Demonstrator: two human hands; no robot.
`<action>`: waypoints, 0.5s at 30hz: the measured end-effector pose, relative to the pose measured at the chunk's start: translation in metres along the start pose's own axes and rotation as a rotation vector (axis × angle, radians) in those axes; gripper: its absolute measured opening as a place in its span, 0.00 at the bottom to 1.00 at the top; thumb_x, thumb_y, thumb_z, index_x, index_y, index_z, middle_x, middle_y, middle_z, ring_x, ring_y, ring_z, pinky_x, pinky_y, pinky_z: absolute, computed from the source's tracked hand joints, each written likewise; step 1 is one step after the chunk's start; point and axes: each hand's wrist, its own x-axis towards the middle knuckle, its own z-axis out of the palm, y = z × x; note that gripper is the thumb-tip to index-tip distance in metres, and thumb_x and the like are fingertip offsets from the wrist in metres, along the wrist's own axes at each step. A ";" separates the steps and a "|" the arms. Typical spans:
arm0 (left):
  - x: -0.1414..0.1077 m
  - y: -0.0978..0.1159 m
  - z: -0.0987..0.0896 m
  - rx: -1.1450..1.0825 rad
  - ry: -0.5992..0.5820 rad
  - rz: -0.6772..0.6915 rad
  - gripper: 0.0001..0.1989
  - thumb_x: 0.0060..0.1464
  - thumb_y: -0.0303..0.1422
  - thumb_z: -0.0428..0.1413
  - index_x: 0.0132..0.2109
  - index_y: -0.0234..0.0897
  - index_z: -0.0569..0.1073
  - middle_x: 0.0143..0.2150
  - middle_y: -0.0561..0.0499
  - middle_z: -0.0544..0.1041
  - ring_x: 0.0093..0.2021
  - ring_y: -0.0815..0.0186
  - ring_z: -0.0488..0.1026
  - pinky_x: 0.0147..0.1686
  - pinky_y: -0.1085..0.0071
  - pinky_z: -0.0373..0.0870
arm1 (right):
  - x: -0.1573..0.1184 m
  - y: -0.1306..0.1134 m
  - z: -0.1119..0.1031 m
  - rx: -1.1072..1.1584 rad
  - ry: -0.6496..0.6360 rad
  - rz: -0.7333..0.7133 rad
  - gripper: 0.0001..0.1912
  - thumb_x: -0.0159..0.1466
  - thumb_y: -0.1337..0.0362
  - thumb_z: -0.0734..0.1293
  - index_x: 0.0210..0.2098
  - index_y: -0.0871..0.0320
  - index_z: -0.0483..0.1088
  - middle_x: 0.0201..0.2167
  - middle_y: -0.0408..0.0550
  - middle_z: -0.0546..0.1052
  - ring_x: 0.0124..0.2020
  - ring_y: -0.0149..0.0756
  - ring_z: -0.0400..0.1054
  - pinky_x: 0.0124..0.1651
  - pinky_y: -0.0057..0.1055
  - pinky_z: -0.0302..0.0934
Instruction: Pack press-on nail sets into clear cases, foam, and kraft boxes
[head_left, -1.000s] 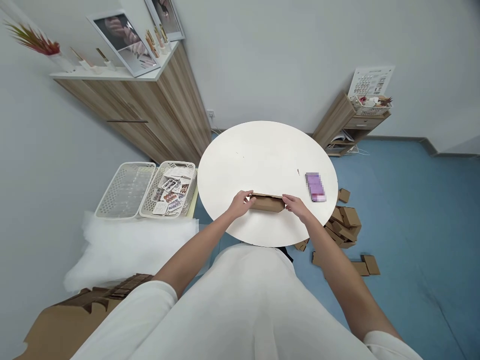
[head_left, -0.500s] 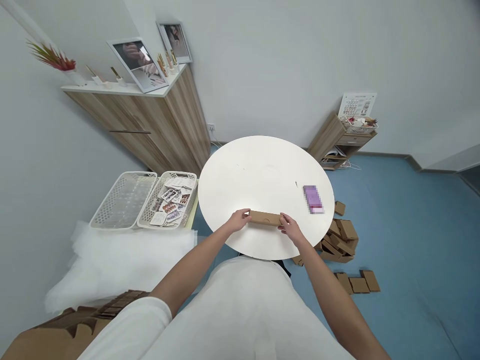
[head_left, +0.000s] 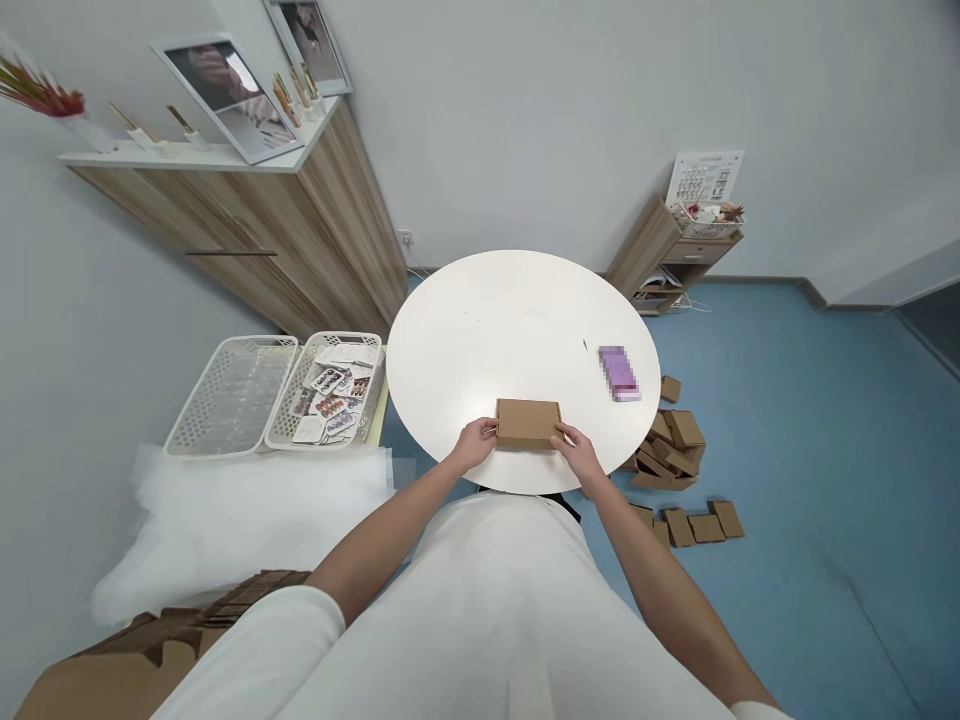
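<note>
Near the round table's front edge, both hands grip a closed box, bare tabletop beyond.

White counter: closed cardboard box between both hands; purple pixelated item beyond the right hand, farther out.

Wood-grain cabinet beside the wall, topped with tilted picture frames.
</note>
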 end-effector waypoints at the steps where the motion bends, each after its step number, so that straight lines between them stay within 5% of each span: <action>1: 0.000 -0.002 0.003 -0.017 0.000 -0.012 0.16 0.48 0.24 0.52 0.46 0.36 0.67 0.49 0.44 0.71 0.47 0.64 0.70 0.46 0.65 0.68 | -0.001 0.003 0.000 0.017 0.002 -0.004 0.25 0.52 0.56 0.66 0.48 0.54 0.64 0.54 0.50 0.65 0.53 0.42 0.61 0.52 0.41 0.58; 8: 0.003 -0.019 0.018 0.053 0.095 -0.102 0.33 0.45 0.31 0.58 0.58 0.36 0.54 0.51 0.40 0.66 0.46 0.63 0.70 0.43 0.66 0.68 | -0.006 0.022 0.000 0.036 0.014 -0.017 0.29 0.52 0.60 0.65 0.53 0.54 0.58 0.57 0.51 0.61 0.56 0.39 0.58 0.55 0.38 0.56; 15: 0.003 -0.014 0.016 0.291 0.149 -0.151 0.30 0.48 0.44 0.54 0.56 0.35 0.59 0.47 0.42 0.67 0.37 0.65 0.70 0.40 0.66 0.67 | -0.009 0.020 -0.015 -0.259 0.059 0.166 0.32 0.54 0.56 0.63 0.57 0.56 0.54 0.53 0.54 0.64 0.45 0.38 0.66 0.48 0.37 0.59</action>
